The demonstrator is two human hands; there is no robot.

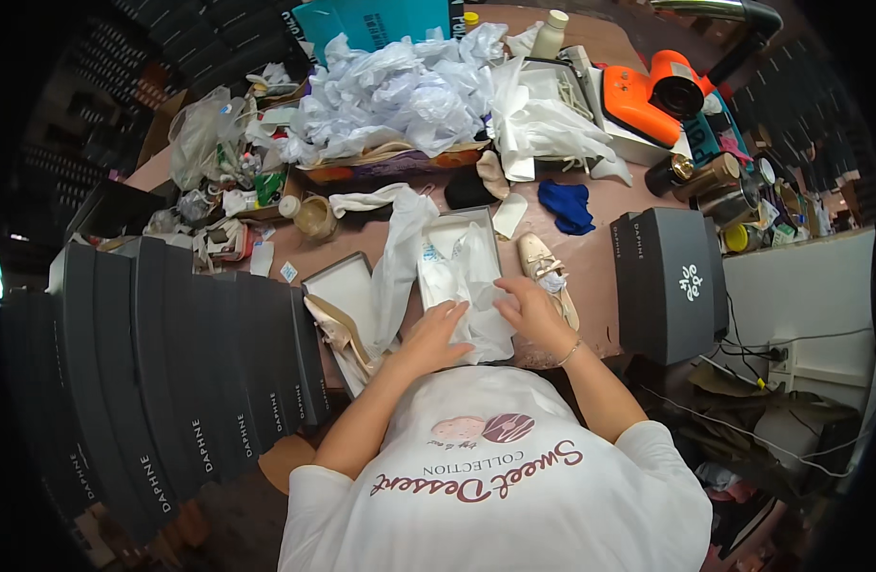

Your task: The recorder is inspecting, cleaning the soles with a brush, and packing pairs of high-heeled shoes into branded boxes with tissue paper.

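An open shoe box point(504, 261) lies in front of me, lined with crumpled white tissue paper point(467, 276). My left hand point(436, 336) rests at the tissue's near left side, fingers stretched out. Over the box's right edge, my right hand point(535, 313) is open, thumb and fingers apart and close to the paper. A cream lace-up shoe point(536, 255) with white stuffing lies right of the box, its heel partly behind my right hand. Another shoe point(331, 324), pale with a tan sole edge, lies tilted in the grey box lid point(350, 278) on the left. Loose tissue point(402, 253) hangs between lid and box.
Stacked dark shoe boxes point(171, 353) stand at left, and more dark boxes point(662, 286) at right. Behind are a heap of crumpled tissue point(400, 95), a blue cloth point(567, 206), an orange device point(643, 100), a jar point(314, 217) and several cans point(713, 178).
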